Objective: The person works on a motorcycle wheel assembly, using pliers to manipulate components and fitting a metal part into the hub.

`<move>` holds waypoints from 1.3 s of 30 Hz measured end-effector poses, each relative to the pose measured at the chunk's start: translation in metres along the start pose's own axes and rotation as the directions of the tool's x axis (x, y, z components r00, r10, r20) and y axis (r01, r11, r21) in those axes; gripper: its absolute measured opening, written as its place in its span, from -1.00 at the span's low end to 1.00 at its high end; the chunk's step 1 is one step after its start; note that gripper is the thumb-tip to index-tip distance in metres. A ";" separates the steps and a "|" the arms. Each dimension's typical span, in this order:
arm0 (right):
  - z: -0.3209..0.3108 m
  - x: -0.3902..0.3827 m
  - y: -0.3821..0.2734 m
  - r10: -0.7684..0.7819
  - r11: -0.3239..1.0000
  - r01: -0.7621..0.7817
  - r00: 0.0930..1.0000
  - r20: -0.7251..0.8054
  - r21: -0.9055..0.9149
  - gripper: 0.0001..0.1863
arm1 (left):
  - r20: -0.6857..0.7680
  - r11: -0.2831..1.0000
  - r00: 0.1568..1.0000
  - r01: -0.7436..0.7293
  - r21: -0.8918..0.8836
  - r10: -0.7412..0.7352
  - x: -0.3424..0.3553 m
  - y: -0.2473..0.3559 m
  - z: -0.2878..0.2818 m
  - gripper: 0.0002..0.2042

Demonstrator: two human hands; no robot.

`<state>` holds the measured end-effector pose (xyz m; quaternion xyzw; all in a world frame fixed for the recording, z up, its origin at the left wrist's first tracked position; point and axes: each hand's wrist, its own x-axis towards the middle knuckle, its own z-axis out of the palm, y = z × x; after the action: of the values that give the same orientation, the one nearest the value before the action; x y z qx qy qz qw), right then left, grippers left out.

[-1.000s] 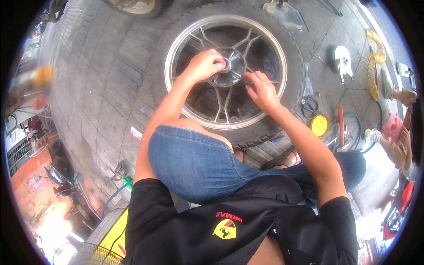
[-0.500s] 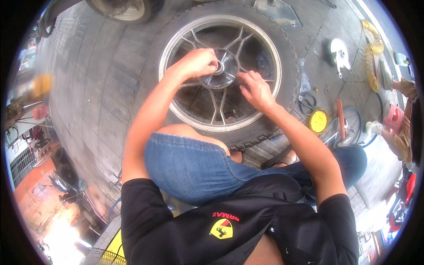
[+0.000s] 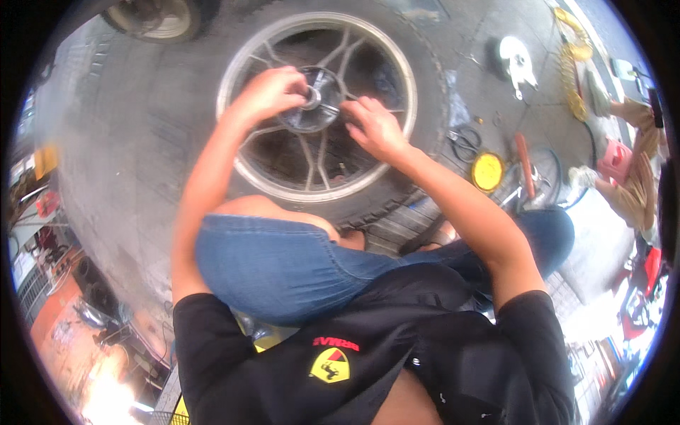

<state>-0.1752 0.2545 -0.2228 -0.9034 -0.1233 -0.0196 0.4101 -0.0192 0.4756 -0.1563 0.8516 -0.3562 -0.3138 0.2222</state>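
I have the left hand [image 3: 275, 92] curled at the central ring [image 3: 312, 98] of the hub [image 3: 322, 119]; I cannot tell whether it grips. I hold the right hand [image 3: 377, 129] half open and empty, fingertips beside the hub's right edge. The wheel [image 3: 315, 196] lies flat on the paving [image 3: 156, 142].

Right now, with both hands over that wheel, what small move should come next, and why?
Probably set the right hand firmly against the hub to steady it. The left hand's fingers are at the metal ring in the hub's middle, while the right is near the hub's edge, its contact unclear, and the wheel lies on its side.
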 end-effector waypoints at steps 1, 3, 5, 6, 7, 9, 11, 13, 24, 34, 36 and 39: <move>-0.007 -0.001 0.003 0.018 1.000 -0.019 1.000 0.023 0.011 -0.56 | -0.147 0.982 0.989 -0.037 -0.183 0.010 -0.009 0.001 0.000 -0.74; -0.025 -0.002 0.002 0.048 0.998 -0.049 0.999 0.022 0.029 -0.57 | -0.472 0.980 0.875 0.016 -0.199 -0.110 -0.046 -0.021 0.001 -0.65; -0.047 0.009 -0.004 0.011 1.000 -0.012 0.999 -0.047 -0.006 -0.59 | -0.743 0.925 0.554 0.269 -0.268 -0.376 -0.118 -0.074 0.018 -0.60; -0.067 0.011 0.000 0.077 0.997 -0.077 0.989 -0.128 0.004 -0.61 | -0.794 0.875 0.416 0.392 -0.284 -0.444 -0.149 -0.077 0.033 -0.59; -0.087 0.016 0.005 0.097 0.993 -0.112 0.959 -0.268 -0.041 -0.63 | -0.748 0.781 0.267 0.371 -0.502 -0.607 -0.187 -0.100 0.053 -0.56; -0.114 0.012 0.048 0.188 0.966 -0.250 0.863 -0.468 -0.071 -0.61 | -0.435 0.475 0.193 0.326 -0.817 -0.880 -0.222 -0.107 0.090 -0.43; -0.123 -0.003 0.090 0.393 0.893 -0.449 0.797 -0.458 -0.014 -0.40 | -0.150 0.158 0.215 0.019 -0.987 -0.965 -0.210 -0.081 0.126 -0.28; -0.110 -0.009 0.097 0.639 0.767 -0.626 0.724 -0.259 0.142 -0.20 | -0.011 -0.010 0.254 -0.080 -0.997 -0.967 -0.212 -0.076 0.131 -0.21; -0.071 -0.046 0.112 0.732 0.680 -0.696 0.662 -0.161 0.233 -0.02 | -0.195 0.168 0.263 -0.123 -0.978 -0.945 -0.179 -0.025 0.060 -0.25; -0.047 -0.101 0.089 0.872 0.314 -0.672 0.484 0.077 0.670 -0.06 | -0.338 0.374 0.317 0.059 -0.925 -0.886 -0.164 -0.002 -0.022 -0.36; -0.044 -0.101 0.084 0.873 0.278 -0.647 0.478 0.094 0.710 -0.07 | -0.394 0.442 0.358 0.060 -0.895 -0.846 -0.169 0.018 -0.039 -0.36; -0.048 -0.102 0.076 0.875 0.225 -0.633 0.466 0.132 0.741 -0.10 | -0.433 0.505 0.390 0.098 -0.858 -0.812 -0.168 0.045 -0.067 -0.33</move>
<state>-0.2531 0.1497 -0.2609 -0.5936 0.4075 0.0901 0.6881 -0.0859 0.5826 -0.0190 0.7944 0.2248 -0.0492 0.5622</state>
